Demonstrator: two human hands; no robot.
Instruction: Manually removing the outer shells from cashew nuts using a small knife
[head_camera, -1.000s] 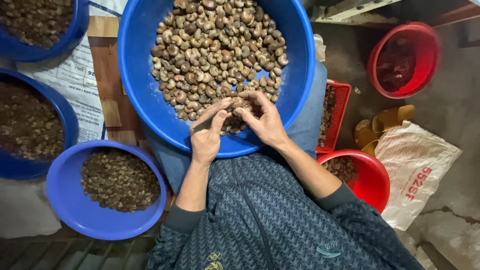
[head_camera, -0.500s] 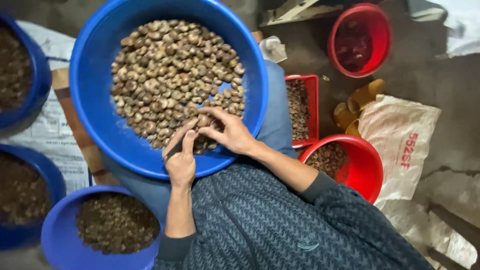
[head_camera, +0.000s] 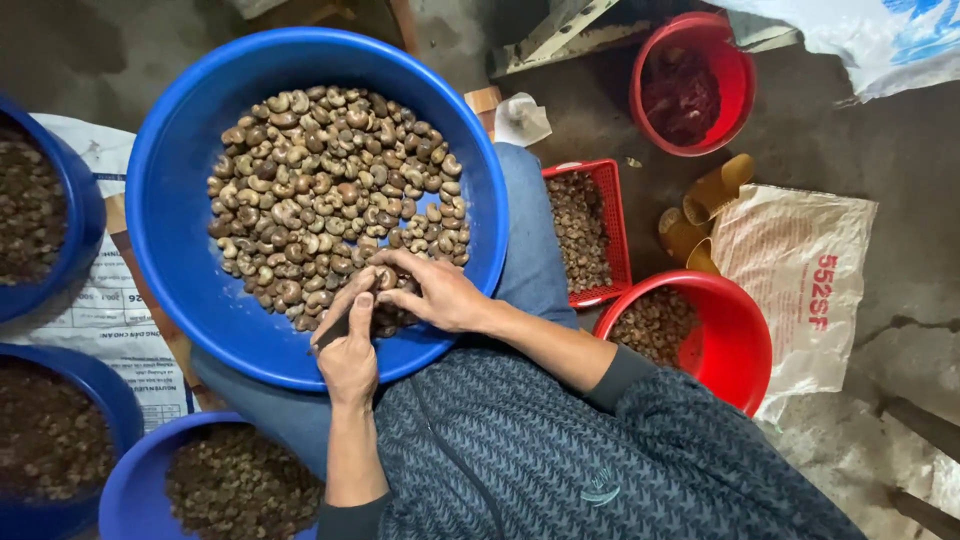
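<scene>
A large blue basin (head_camera: 190, 290) rests on my lap, holding several brown cashew nuts (head_camera: 320, 190) in their skins. Both hands meet over the nuts at the basin's near edge. My left hand (head_camera: 348, 350) is closed around a small dark tool that sticks out toward the left. My right hand (head_camera: 440, 295) reaches in from the right, and its fingertips pinch a nut against my left thumb. The nut itself is mostly hidden by the fingers.
A blue bowl of small brown pieces (head_camera: 230, 485) sits by my left elbow, with two more blue basins (head_camera: 45, 215) (head_camera: 55, 440) on printed paper at the left. On the right are a red basket (head_camera: 585, 230), two red buckets (head_camera: 715, 340) (head_camera: 690, 85) and a white sack (head_camera: 800, 280).
The view has swung, so the basin now sits further right and lower in the frame. Both hands stay together at the near edge of the nuts, fingers shifting slightly.
</scene>
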